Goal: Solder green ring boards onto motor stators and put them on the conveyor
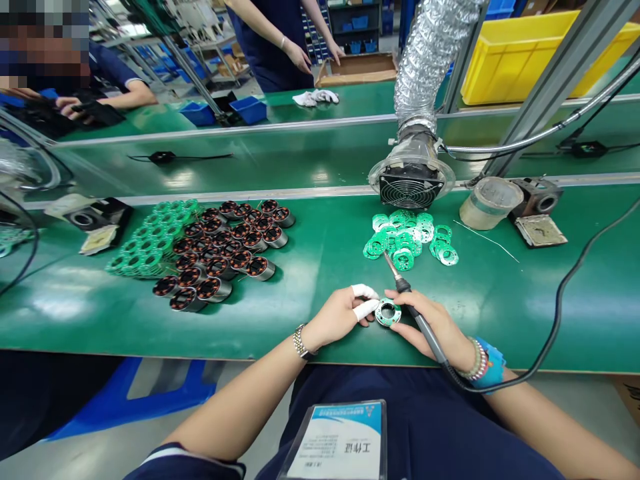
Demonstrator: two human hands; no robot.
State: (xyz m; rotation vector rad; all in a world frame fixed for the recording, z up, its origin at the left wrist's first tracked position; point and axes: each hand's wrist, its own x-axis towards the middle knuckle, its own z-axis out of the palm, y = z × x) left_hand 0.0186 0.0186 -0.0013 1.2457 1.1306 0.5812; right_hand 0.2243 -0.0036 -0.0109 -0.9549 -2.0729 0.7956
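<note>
White finger cots cover the thumb and a finger of my left hand (340,317), which grips the left edge of a green ring-shaped circuit board (387,323). The board seems to sit on a metal part; what lies below is mostly hidden. My right hand (445,330) holds a soldering iron (425,328), its tip pointing up and away from the board. The right thumb and fingertips also touch the board's right side. Beyond the hands lies a loose pile of green ring boards (403,240). Copper-wound motor stators (233,248) stand in a group at left, beside green board panels (147,243).
A fan (411,190) on a foil duct (425,60) hangs behind the pile. To its right are a cup (493,203), an iron stand (540,200) and a thin wire (487,240). The iron's cord (555,333) loops at right. Two co-workers are across the bench.
</note>
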